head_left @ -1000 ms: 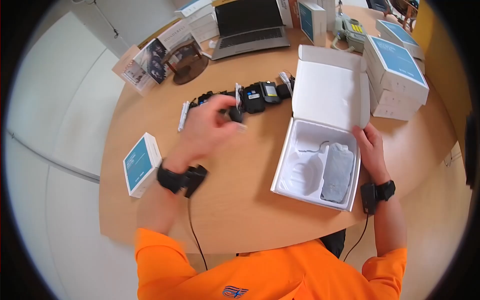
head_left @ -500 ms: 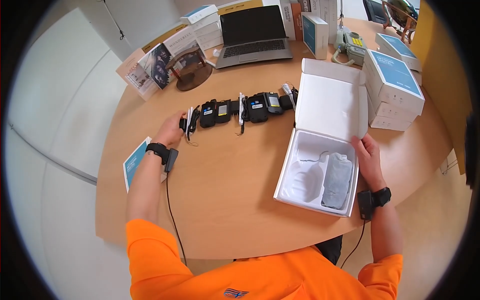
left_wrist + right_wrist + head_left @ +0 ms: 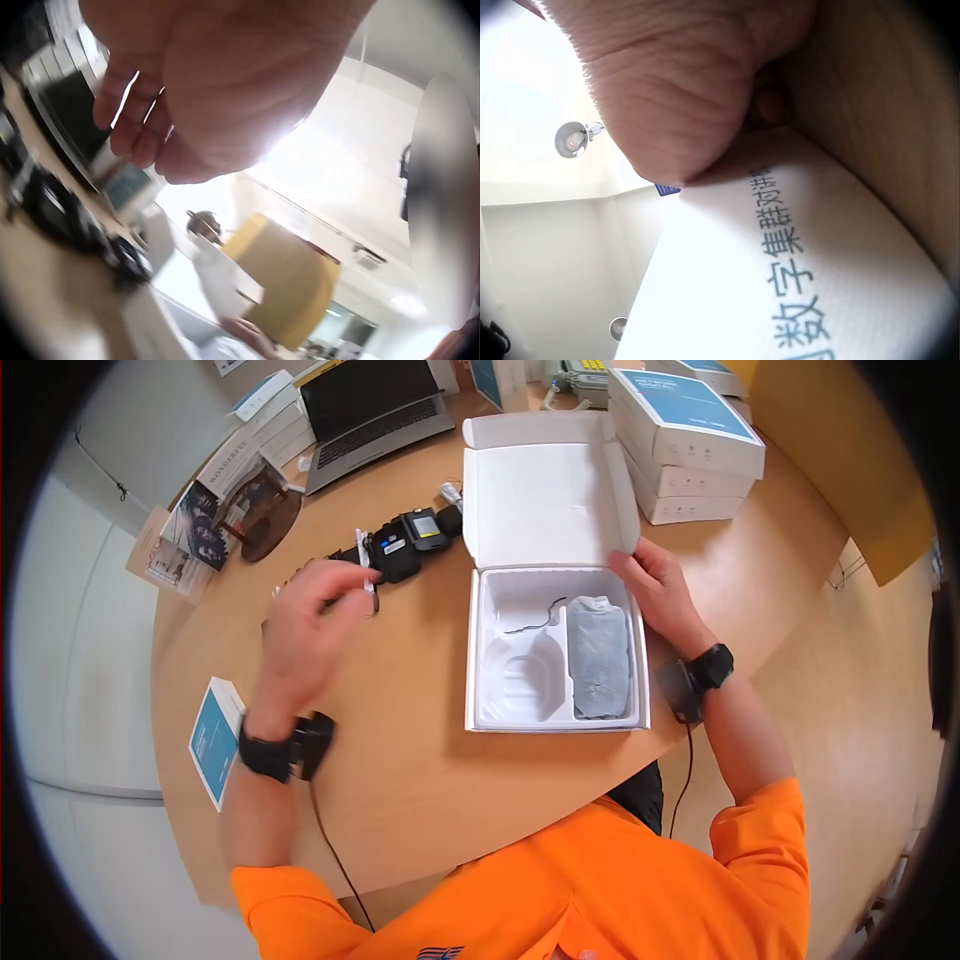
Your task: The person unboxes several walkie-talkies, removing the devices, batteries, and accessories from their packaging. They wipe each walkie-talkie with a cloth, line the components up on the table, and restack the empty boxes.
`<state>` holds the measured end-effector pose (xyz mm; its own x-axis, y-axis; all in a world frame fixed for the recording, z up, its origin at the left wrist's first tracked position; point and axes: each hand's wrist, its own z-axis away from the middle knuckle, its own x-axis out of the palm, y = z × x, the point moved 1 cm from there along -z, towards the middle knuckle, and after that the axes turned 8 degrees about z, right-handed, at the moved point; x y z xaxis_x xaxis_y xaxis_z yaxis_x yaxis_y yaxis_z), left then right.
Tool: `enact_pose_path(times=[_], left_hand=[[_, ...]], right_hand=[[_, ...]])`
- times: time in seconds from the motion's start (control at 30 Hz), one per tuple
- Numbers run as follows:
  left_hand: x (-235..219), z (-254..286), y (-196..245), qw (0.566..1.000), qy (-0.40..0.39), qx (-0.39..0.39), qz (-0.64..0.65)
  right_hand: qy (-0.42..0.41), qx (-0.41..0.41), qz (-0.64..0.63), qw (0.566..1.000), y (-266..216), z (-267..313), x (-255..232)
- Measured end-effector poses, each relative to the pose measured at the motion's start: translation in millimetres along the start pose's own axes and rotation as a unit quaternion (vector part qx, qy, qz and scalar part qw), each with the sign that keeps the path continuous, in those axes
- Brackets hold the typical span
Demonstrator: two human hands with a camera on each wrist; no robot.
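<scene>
An open white box (image 3: 550, 495) stands on the table in the head view, its lid raised at the back. Its white tray (image 3: 520, 678) has a bare rounded recess, a grey wrapped packet (image 3: 600, 660) on the right and a thin dark cord (image 3: 540, 618). My right hand (image 3: 662, 600) holds the box's right side near the hinge, thumb at the rim. Blurred, my left hand (image 3: 308, 635) hovers left of the box with loosely bent fingers; the left wrist view shows nothing in them. Behind it runs a row of black handheld devices (image 3: 397, 555) and cables, partly hidden by the hand.
White boxes with blue tops (image 3: 690, 440) are stacked behind on the right. One more blue-topped box (image 3: 215, 740) lies at the table's left edge. An open laptop (image 3: 375, 425), upright books (image 3: 180, 550) and a brown wooden stand (image 3: 262, 515) line the back.
My left hand carried a small black item to the row's left end, let it go there and came back toward the box. My right hand kept holding the box. The head view turned right.
</scene>
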<state>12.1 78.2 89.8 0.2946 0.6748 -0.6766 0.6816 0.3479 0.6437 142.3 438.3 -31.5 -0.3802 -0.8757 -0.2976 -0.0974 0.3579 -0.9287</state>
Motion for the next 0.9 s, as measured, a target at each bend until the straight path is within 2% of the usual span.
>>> enact_pose_path(times=[0.03, 0.1, 0.17, 0.23, 0.37, 0.47, 0.57, 0.67, 0.77, 0.83, 0.9], left_hand=[[22, -6, 26, 0.997, -0.043, 0.058, -0.005], [67, -17, 54, 0.986, -0.112, 0.122, 0.002], [106, -29, 68, 0.980, -0.168, 0.109, 0.014], [141, -42, 64, 0.974, -0.215, 0.072, -0.004], [161, -57, 65, 0.953, -0.302, -0.004, 0.029], [154, -51, 75, 0.951, -0.290, -0.055, 0.095], [149, -37, 82, 0.940, -0.289, -0.024, 0.179], [151, -23, 91, 0.932, -0.287, -0.046, 0.217], [149, -18, 99, 0.940, -0.230, -0.029, 0.249], [145, -20, 89, 0.925, -0.189, -0.070, 0.323], [134, -24, 80, 0.896, -0.130, -0.094, 0.415]], right_hand=[[-0.003, 0.002, -0.025, 1.000, -1, -1, 1], [-0.001, -0.006, -0.019, 1.000, 3, -1, 1], [0.000, -0.011, -0.036, 0.999, 5, -1, 1], [0.002, -0.017, -0.045, 0.999, 6, -1, 2], [0.011, -0.028, -0.020, 0.999, 9, -2, 1], [0.024, -0.028, -0.004, 0.999, 11, -2, 2], [0.030, -0.028, 0.019, 0.999, 13, -3, 2], [0.031, -0.021, 0.040, 0.998, 14, -4, 1], [0.021, 0.000, 0.046, 0.999, 11, -5, -2], [0.019, 0.015, 0.027, 0.999, 11, -4, -2], [0.110, -0.034, 0.035, 0.993, 4, -1, -4]])
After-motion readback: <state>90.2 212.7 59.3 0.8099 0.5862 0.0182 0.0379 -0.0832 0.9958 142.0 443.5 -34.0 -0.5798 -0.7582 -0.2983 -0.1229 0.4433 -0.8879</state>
